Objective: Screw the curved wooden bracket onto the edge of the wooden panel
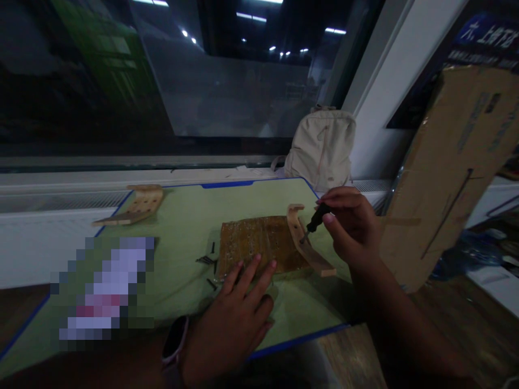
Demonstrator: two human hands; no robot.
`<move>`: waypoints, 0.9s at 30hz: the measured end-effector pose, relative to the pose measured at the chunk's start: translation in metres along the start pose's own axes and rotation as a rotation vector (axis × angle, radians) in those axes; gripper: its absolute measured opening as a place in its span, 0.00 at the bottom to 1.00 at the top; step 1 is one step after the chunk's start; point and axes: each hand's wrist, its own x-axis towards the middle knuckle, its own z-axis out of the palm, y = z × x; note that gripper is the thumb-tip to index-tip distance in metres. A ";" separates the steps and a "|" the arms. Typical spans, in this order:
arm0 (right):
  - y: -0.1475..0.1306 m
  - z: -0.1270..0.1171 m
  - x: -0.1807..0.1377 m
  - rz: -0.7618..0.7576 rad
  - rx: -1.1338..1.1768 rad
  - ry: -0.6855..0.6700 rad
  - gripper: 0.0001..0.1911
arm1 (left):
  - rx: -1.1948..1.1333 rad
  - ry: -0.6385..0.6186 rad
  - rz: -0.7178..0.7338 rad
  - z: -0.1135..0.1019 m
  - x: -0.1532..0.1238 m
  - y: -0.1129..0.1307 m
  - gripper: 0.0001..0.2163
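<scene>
My left hand (pixel 239 313) lies with its fingers spread, their tips on the near edge of a brown, tape-covered board (pixel 259 243). In my right hand (pixel 351 227) is a screwdriver (pixel 316 219) with a black handle, gripped between thumb and fingers. Its tip meets a curved wooden piece (pixel 310 253) with holes, which rests across the board's right end. Several dark screws (pixel 207 260) are scattered by the board's left edge. Farther left, a second curved wooden piece (pixel 141 204) with holes sits at the table's back left corner.
The table (pixel 178 216) has a pale green top and a blue rim. A pixelated patch covers something at its left. Behind stand a beige backpack (pixel 322 146) by the window and, at right, a large cardboard sheet (pixel 458 162). A brown box-like surface (pixel 352 356) shows below the front edge.
</scene>
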 end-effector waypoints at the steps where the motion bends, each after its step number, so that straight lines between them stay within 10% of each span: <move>1: -0.002 0.001 0.000 0.025 0.045 -0.040 0.04 | -0.001 -0.001 0.000 0.000 0.000 0.000 0.15; 27: 0.005 -0.008 0.002 -0.082 -0.076 -0.007 0.07 | -0.026 0.001 -0.006 0.003 -0.002 0.000 0.15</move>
